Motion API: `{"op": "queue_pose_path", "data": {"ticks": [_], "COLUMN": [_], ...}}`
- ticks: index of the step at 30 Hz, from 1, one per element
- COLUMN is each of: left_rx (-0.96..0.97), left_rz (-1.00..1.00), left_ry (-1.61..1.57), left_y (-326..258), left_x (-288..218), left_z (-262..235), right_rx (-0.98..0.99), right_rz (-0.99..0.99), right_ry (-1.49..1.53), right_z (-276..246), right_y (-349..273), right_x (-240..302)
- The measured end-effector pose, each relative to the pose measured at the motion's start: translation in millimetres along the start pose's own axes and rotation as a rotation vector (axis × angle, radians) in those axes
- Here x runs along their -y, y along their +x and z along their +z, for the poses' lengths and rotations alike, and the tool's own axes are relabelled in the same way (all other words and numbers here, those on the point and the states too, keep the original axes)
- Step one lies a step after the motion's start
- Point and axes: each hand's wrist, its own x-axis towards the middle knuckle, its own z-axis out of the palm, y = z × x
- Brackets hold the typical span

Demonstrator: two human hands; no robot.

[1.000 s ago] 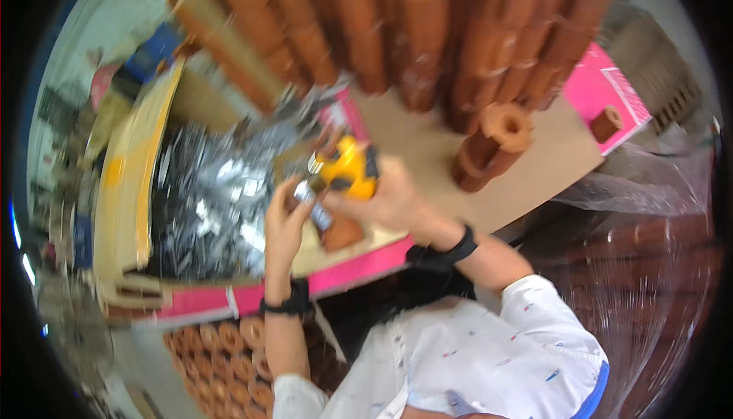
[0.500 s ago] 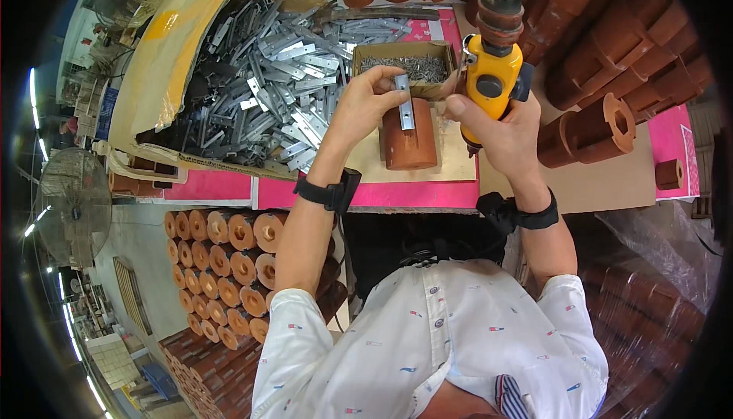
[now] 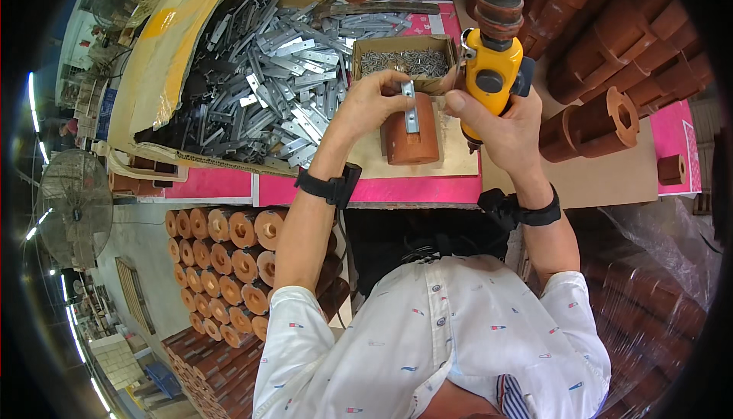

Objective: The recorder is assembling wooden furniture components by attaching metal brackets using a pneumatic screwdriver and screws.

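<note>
My left hand [image 3: 376, 104] pinches a small silver metal strip with holes [image 3: 411, 107] between thumb and fingers. The strip lies over the upper side of a reddish-brown cylinder [image 3: 412, 149], along a slot in it; whether it is fully seated I cannot tell. The cylinder rests on its side on a tan board [image 3: 458, 165]. My right hand [image 3: 500, 125] is closed around a yellow power screwdriver [image 3: 489, 75], held just right of the cylinder, its lower tip pointing down and apart from the strip.
A large cardboard box [image 3: 172, 45] full of metal strips stands at the left. Behind the cylinder sits a small carton of screws [image 3: 405, 60]. More brown cylinders [image 3: 595, 130] stand and lie at the right and back. Stacked cylinders [image 3: 229, 259] fill the lower left, near a floor fan [image 3: 74, 207].
The metal strip in my left hand has shifted slightly right and down along the cylinder. My right hand still holds the screwdriver in nearly the same place.
</note>
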Motion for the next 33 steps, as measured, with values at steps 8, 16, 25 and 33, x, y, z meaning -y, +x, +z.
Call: {"op": "queue_pose_path", "data": {"ticks": [8,16,25,33], "left_rx": [-0.007,-0.276,-0.102,-0.301], "left_rz": [0.249,0.324,0.044,0.147], "left_ry": [0.476,0.649,0.831,0.570], "left_y": [-23.0,42.3,99.0,77.8], "left_x": [-7.8,8.2,44.7,46.5], "left_z": [0.8,-17.5,4.5,10.0], "right_rx": [0.011,-0.002,-0.124,-0.019], "right_rz": [0.003,0.026,0.022,-0.039], "right_ry": [-0.010,0.022,-0.024,0.048], "right_z": [-1.8,-0.7,-6.3,-12.0], "right_y": [0.1,8.9,-3.9,0.5], "right_x": [-3.0,-1.1,-7.3,-20.2]}}
